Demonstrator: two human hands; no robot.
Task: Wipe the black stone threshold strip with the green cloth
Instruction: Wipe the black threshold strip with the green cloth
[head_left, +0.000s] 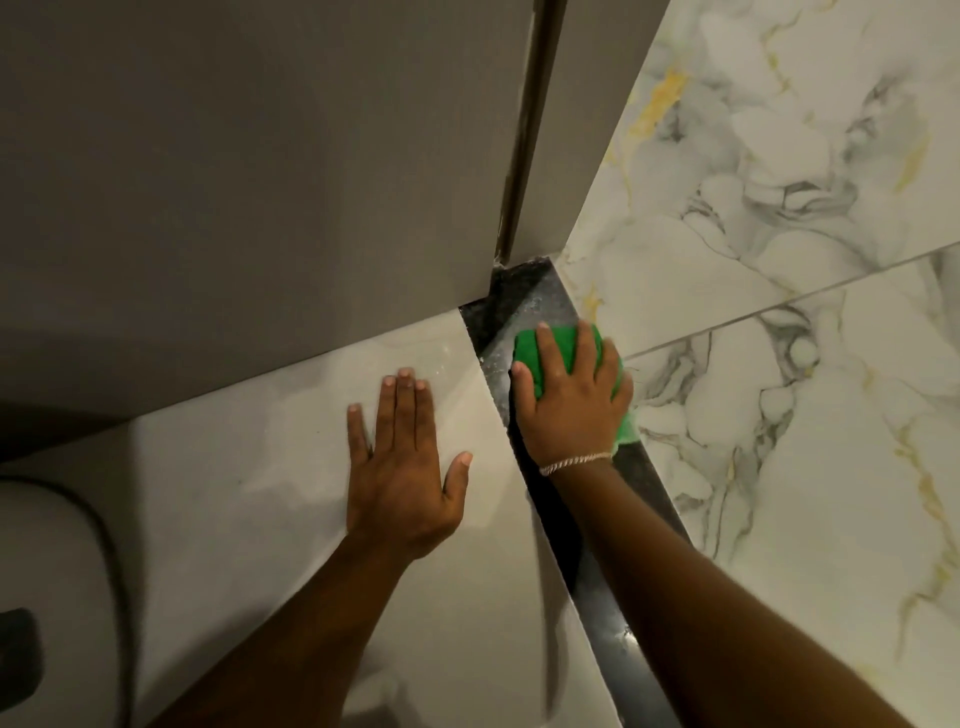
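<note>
Green cloth (532, 358) lay bunched on the black stone threshold strip (644, 483), pressed flat under the right hand (569, 402). The fingers (551, 353) of that hand were spread and extended over the cloth, pinning it to the stone by downward pressure and not closed round it; a thin bracelet (574, 462) circled the wrist. The left hand (402, 467) rested palm-down on the pale floor tile (270, 467) just beside the strip, its fingers (400, 410) straight and open, holding nothing and apparently serving as a brace.

Beyond the right fingertips, the short far end of the strip, up to the foot of the grey door panel (260, 182) and its frame (530, 135), carried pale dust and specks, and a few specks also showed beside the cloth. Behind the hand, toward the wrist and forearm, the stone looked darker and glossier, although one pale smear showed near the lower edge of view and the forearm hid part of the surface. Marble-patterned tile (779, 260) bordered the strip on the far side of the right hand.

Judged from this, wiping appeared well advanced, with the dusty end by the door and the smear behind the forearm probably left to do.
</note>
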